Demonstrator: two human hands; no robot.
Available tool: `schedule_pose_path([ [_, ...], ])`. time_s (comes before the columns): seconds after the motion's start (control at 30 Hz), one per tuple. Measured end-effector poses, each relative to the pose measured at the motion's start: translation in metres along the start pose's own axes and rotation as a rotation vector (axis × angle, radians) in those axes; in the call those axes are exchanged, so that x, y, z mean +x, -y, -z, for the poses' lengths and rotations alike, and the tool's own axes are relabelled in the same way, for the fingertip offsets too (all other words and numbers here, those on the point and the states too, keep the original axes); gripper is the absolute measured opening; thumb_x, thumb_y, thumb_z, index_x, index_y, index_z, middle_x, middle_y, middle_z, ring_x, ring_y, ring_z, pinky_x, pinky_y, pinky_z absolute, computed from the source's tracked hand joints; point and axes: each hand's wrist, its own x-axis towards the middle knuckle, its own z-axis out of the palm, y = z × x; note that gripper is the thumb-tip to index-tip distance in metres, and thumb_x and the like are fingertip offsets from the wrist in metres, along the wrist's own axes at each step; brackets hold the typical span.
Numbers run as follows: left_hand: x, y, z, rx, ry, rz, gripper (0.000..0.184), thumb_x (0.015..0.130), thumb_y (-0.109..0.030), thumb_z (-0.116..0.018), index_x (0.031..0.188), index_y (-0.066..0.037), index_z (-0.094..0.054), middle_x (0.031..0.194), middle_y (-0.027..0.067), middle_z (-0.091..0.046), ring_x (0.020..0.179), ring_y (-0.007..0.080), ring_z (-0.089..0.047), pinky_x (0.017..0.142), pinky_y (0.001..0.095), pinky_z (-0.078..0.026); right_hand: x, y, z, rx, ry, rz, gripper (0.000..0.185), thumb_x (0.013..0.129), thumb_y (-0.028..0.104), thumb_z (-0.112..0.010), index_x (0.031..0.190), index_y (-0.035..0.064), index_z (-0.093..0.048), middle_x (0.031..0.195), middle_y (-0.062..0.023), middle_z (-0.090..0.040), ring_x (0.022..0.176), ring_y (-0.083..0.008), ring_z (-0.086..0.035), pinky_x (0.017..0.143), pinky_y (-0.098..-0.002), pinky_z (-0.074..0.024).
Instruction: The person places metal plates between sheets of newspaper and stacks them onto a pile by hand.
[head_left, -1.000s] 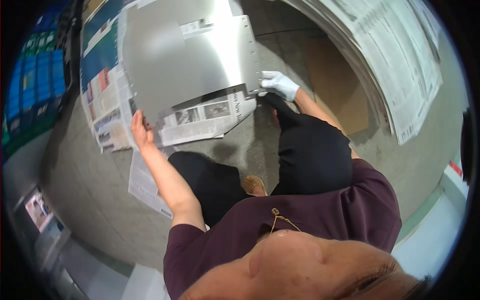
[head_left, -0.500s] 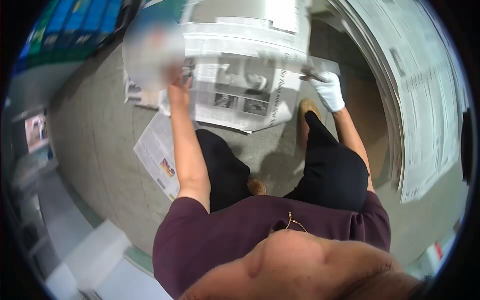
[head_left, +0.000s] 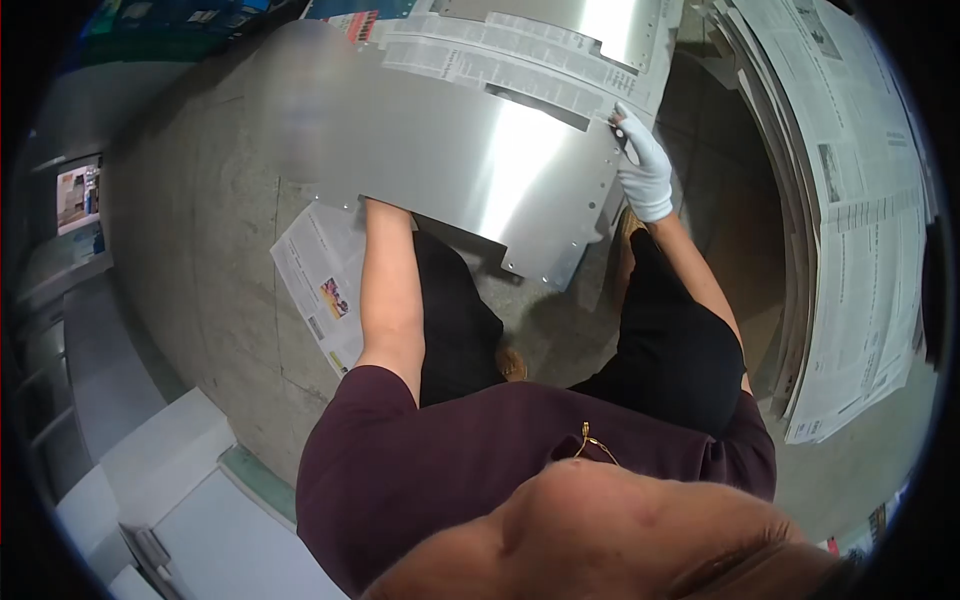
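A large, shiny metal sheet [head_left: 430, 140] with small holes along its edges and cut-out notches spans the space in front of me. At its right edge, my right hand [head_left: 648, 170] in a white glove is closed on the sheet, beside a small dark piece [head_left: 620, 132] I cannot make out. My left forearm reaches under the sheet's near edge, so the left hand and its fingers are hidden. Printed newspaper [head_left: 440, 60] shows behind the sheet. Farther back, another metal sheet [head_left: 560, 22] lies on the newspaper.
A loose newspaper page [head_left: 315, 265] lies on the concrete floor [head_left: 220, 250] at my left. To my right stands a tall stack of newspapers [head_left: 850, 200]. White box-like surfaces [head_left: 235, 530] are at lower left. A blurred patch hides part of the upper left.
The metal sheet, blurred and nearly edge-on before, now faces up and covers the newspaper with photos. My left hand, partly visible earlier, is now hidden beneath it.
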Motion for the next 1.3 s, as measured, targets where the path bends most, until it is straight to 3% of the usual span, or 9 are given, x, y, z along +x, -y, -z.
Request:
schedule_pose_path([
  [0.03, 0.001, 0.001, 0.000, -0.007, -0.010, 0.014, 0.044, 0.097, -0.035, -0.040, 0.127, -0.002, -0.045, 0.118, 0.0106, -0.053, 0.109, 0.0227, -0.051, 0.099, 0.0339, -0.039, -0.001, 0.002, 0.002, -0.101, -0.017, 0.015, 0.050, 0.072, -0.004, -0.069, 0.119, 0.0054, -0.054, 0.119, -0.0149, -0.060, 0.108, -0.0247, -0.060, 0.092, -0.0313, -0.0467],
  [0.17, 0.005, 0.009, 0.001, -0.014, -0.033, 0.061, 0.045, 0.097, -0.035, -0.040, 0.127, -0.002, -0.044, 0.118, 0.0106, -0.053, 0.110, 0.0229, -0.050, 0.099, 0.0343, -0.039, -0.015, -0.018, -0.003, -0.044, -0.106, -0.253, 0.052, 0.076, -0.002, -0.068, 0.124, -0.0019, -0.050, 0.119, -0.0116, -0.059, 0.112, -0.0178, -0.054, 0.095, -0.0270, -0.0410],
  [0.27, 0.004, 0.018, 0.000, -0.013, -0.044, 0.092, 0.045, 0.097, -0.035, -0.041, 0.127, -0.002, -0.044, 0.119, 0.0106, -0.053, 0.110, 0.0230, -0.050, 0.099, 0.0346, -0.039, -0.026, -0.030, -0.002, -0.064, -0.047, -0.359, 0.052, 0.076, -0.002, -0.068, 0.124, -0.0019, -0.051, 0.119, -0.0113, -0.060, 0.111, -0.0159, -0.054, 0.094, -0.0261, -0.0418],
  [0.37, 0.008, 0.025, 0.001, 0.007, -0.049, 0.117, 0.045, 0.097, -0.035, -0.041, 0.128, -0.002, -0.044, 0.119, 0.0106, -0.053, 0.110, 0.0231, -0.050, 0.099, 0.0349, -0.039, -0.031, -0.025, -0.001, -0.080, -0.075, -0.429, 0.045, 0.077, 0.011, -0.070, 0.119, 0.0016, -0.057, 0.114, -0.0108, -0.063, 0.104, -0.0140, -0.059, 0.090, -0.0254, -0.0440],
  [0.47, 0.016, 0.030, 0.000, 0.011, -0.045, 0.147, 0.045, 0.097, -0.035, -0.041, 0.128, -0.002, -0.044, 0.120, 0.0106, -0.052, 0.111, 0.0233, -0.050, 0.099, 0.0352, -0.039, -0.033, -0.022, 0.005, -0.087, -0.016, -0.524, 0.046, 0.077, 0.012, -0.070, 0.120, 0.0014, -0.056, 0.114, -0.0109, -0.063, 0.105, -0.0138, -0.058, 0.090, -0.0262, -0.0453],
  [0.77, 0.015, 0.033, -0.002, 0.026, -0.035, 0.188, 0.046, 0.097, -0.036, -0.042, 0.129, -0.003, -0.043, 0.121, 0.0106, -0.052, 0.112, 0.0236, -0.049, 0.099, 0.0362, -0.039, -0.039, -0.020, 0.006, 0.079, -0.049, -0.675, 0.046, 0.080, 0.009, -0.068, 0.123, 0.0002, -0.053, 0.116, -0.0098, -0.062, 0.100, -0.0117, -0.059, 0.081, -0.0243, -0.0496],
  [0.87, 0.015, 0.033, -0.001, 0.024, -0.043, 0.191, 0.046, 0.096, -0.036, -0.042, 0.129, -0.003, -0.043, 0.121, 0.0107, -0.052, 0.112, 0.0238, -0.049, 0.099, 0.0365, -0.039, -0.050, -0.045, 0.003, 0.018, -0.046, -0.542, 0.048, 0.080, 0.009, -0.068, 0.124, 0.0005, -0.053, 0.116, -0.0088, -0.062, 0.097, -0.0121, -0.060, 0.082, -0.0241, -0.0493],
  [1.3, 0.018, 0.030, -0.001, 0.026, -0.070, 0.199, 0.047, 0.096, -0.036, -0.043, 0.130, -0.004, -0.042, 0.123, 0.0107, -0.051, 0.113, 0.0243, -0.049, 0.100, 0.0378, -0.038, -0.049, -0.040, 0.003, 0.117, -0.033, -0.671, 0.051, 0.078, 0.006, -0.070, 0.126, 0.0011, -0.052, 0.115, -0.0062, -0.062, 0.093, -0.0088, -0.058, 0.075, -0.0234, -0.0504],
])
